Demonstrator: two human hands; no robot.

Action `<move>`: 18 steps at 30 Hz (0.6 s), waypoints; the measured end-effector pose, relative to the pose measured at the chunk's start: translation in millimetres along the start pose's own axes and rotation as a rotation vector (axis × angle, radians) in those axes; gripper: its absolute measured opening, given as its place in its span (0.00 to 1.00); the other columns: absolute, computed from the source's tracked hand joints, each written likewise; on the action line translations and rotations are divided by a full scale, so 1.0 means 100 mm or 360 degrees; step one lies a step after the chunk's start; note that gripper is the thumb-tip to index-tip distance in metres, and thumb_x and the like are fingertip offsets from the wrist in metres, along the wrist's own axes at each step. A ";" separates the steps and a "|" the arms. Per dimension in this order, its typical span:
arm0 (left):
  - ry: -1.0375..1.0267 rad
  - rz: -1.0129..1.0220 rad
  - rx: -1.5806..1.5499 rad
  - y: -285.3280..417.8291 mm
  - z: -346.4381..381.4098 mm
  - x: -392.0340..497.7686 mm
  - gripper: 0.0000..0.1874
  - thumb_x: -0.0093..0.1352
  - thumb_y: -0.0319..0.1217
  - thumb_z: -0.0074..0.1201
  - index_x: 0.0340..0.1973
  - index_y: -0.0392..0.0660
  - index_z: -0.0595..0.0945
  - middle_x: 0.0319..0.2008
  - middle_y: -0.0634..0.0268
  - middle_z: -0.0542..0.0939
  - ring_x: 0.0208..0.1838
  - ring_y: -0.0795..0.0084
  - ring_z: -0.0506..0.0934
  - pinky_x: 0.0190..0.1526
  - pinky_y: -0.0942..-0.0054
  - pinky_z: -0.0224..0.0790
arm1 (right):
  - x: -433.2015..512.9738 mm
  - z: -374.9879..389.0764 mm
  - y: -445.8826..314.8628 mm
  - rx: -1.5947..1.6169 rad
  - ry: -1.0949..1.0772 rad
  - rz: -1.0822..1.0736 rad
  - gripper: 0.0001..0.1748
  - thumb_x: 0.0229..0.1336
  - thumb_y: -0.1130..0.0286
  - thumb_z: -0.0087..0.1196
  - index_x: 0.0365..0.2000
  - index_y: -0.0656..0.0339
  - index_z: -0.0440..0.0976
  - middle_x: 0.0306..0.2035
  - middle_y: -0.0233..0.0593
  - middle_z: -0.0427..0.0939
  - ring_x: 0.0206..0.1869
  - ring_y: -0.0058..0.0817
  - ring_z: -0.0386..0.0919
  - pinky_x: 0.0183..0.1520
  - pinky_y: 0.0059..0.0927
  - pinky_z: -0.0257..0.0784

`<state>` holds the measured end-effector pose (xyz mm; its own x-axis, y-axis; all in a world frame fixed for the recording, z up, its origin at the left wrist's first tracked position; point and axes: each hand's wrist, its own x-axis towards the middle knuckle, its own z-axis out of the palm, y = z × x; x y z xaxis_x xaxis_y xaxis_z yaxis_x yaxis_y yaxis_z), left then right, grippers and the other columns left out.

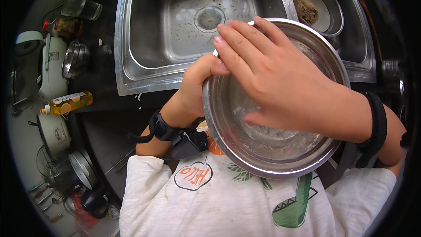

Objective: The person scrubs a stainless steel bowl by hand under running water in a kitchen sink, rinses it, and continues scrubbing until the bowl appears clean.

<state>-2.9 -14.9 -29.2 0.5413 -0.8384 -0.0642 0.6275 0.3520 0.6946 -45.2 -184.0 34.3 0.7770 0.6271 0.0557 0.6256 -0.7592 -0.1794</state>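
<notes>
My left hand grips the left rim of a stainless steel bowl, its thumb lying on the edge and its other fingers hidden below. The bowl is tilted between my chest and the sink, and cloudy residue or liquid shows on its inside. My right hand reaches across the bowl's mouth with fingers stretched over the far left rim and its thumb hanging inside. It covers part of the bowl's inside. Small food scraps lie around the sink's drain.
A smaller metal bowl with brownish matter and pale liquid stands in the right basin. To the left are a yellow dish soap bottle, stacked metal bowls, a red-capped bottle, a clear container and a rice cooker.
</notes>
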 end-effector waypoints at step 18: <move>0.0082 0.0408 0.0961 0.01 0.04 -0.12 0.07 0.59 0.19 0.48 0.32 0.37 0.69 0.34 0.57 0.73 0.38 0.73 0.71 0.39 0.75 0.65 | -0.08 0.07 -0.05 0.0033 0.0265 -0.0037 0.48 0.15 0.59 0.59 0.45 0.73 0.61 0.52 0.54 0.59 0.57 0.43 0.56 0.58 0.48 0.46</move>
<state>-11.3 -6.6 -24.9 0.6674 -0.7327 0.1332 0.0588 0.2301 0.9714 -54.7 -183.6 27.9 0.7645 0.6055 0.2214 0.6431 -0.7401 -0.1964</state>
